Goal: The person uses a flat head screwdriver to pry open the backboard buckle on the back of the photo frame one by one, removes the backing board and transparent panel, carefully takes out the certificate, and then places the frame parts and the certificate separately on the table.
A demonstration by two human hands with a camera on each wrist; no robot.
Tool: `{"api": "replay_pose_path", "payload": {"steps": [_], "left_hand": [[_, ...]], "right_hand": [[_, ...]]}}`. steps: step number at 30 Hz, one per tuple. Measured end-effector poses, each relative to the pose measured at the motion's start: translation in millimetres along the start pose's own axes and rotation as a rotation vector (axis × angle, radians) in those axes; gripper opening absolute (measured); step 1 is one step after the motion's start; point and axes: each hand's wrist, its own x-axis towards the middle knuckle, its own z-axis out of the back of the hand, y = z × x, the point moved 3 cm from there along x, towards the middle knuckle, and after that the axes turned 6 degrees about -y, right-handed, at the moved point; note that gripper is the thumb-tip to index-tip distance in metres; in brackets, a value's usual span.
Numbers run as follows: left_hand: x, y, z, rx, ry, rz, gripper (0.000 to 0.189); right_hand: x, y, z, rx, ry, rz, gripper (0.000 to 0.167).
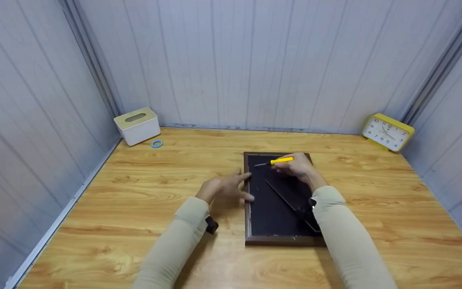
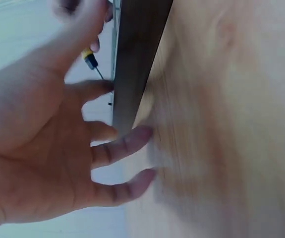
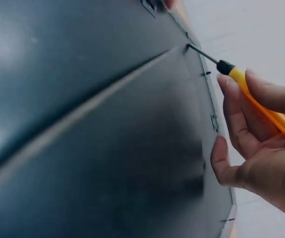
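A picture frame with a brown border lies on the wooden table, its black backing facing up. A black stand flap runs slantwise across that backing. My right hand grips a yellow-handled screwdriver near the far end of the frame. The thin tip meets the backing close to its edge, by the small metal tabs there. At the left border, my left hand has its fingers spread; in the left wrist view some fingertips reach beside the brown side wall.
A white tissue box with a pale lid stands at the back left, with a blue ring beside it. At the back right, a yellow alarm clock leans near the wall. Panelled walls enclose the table's back and sides.
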Motion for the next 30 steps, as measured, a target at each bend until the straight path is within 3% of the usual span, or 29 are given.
{"api": "replay_pose_path", "payload": {"steps": [3,10,21,30], "left_hand": [[11.2,0.4,8.0,0.010,-0.034,-0.005,0.096],[27.1,-3.1,11.4,0.006,0.031,-0.031,0.104],[33.7,-3.8,8.8,0.010,0.071,-0.031,0.111],[32.0,0.7,8.4,0.018,0.119,0.052,0.111]], "right_hand": [[5.3,4.5,-1.6,-0.013,0.014,0.010,0.032],[13.1,3.7,-1.3,-0.015,0.042,0.012,0.036],[19.1,-1.1,2.3,-0.015,0.074,-0.023,0.039],[24.5,-4.9,1.2,-0.051,0.119,-0.081,0.042]]}}
